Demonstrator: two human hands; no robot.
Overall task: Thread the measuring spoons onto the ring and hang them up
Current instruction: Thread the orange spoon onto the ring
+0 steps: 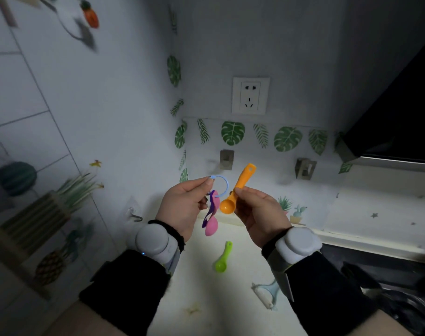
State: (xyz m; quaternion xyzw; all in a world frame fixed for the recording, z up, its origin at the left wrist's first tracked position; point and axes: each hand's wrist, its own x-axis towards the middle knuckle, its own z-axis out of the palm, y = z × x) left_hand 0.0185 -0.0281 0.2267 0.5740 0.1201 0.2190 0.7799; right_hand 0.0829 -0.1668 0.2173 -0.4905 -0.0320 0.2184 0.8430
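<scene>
My left hand (182,204) pinches a light blue open ring (224,185) at chest height above the counter. A pink spoon (212,220) and a purple spoon (208,214) hang from the ring below my fingers. My right hand (260,209) grips an orange measuring spoon (238,189) by the lower handle, bowl down, with its holed end pointing up just right of the ring. A green measuring spoon (223,258) lies loose on the pale counter (221,299) beneath my hands.
Two metal wall hooks (226,159) (304,168) sit on the leaf-patterned back wall below a white socket (250,95). A peeler (267,294) lies on the counter at right. A black range hood (395,122) and the stove (388,275) are at far right. A clear hook (134,214) is on the left wall.
</scene>
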